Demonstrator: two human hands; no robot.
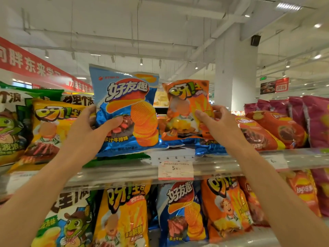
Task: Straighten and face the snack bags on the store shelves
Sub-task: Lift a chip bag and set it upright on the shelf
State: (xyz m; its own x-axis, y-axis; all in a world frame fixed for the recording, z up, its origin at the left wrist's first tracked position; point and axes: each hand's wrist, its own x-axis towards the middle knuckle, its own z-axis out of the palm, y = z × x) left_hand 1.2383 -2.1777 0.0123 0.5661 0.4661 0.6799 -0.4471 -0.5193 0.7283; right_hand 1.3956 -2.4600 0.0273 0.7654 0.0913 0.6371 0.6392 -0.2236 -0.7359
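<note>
My left hand (92, 127) grips a blue chip bag (128, 104) by its left edge, thumb across the front, and holds it upright with its face to me above the top shelf (222, 165). My right hand (213, 122) pinches a smaller orange snack bag (185, 107) at its right edge, also upright and facing me. Both bags are at the middle of the top shelf. More blue bags (208, 146) lie flat behind and below the orange one.
Yellow bags (51, 125) and green bags (10, 125) stand left on the top shelf; red bags (274, 129) and purple bags (316, 120) lean at the right. A price tag (175, 170) hangs on the shelf rail. The lower shelf holds several bags in rows.
</note>
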